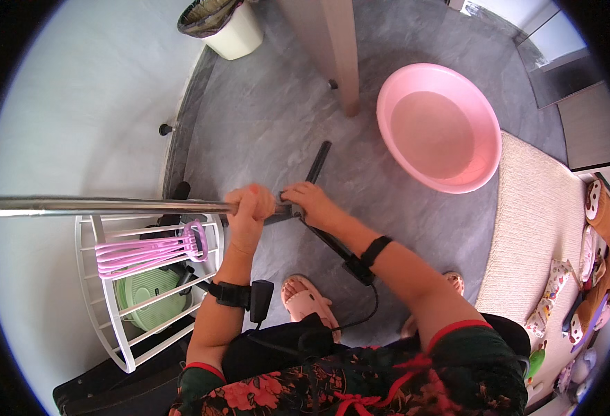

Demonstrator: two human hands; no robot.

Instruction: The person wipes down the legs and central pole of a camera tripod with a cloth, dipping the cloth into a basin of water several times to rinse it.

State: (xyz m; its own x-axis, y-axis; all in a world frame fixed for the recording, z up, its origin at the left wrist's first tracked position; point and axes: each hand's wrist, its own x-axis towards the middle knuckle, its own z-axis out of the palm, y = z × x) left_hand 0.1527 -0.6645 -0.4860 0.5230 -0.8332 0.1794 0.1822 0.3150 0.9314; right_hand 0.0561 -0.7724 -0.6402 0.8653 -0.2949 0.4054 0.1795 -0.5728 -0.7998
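Note:
My left hand is closed in a fist around a shiny metal pole that runs off to the left. Just right of it, my right hand has its fingers bent over the pole's end, where black bars like the feet of a stand meet it. The exact joint is partly hidden by the fingers. One bar points away from me and another comes back under my right forearm. Both wrists wear black straps with small black boxes and cables.
A white rack by the left wall holds pink hangers and a green basket. A pink basin stands on the grey floor at right, beside a beige mat. Farther off are a brown door edge and a white bin.

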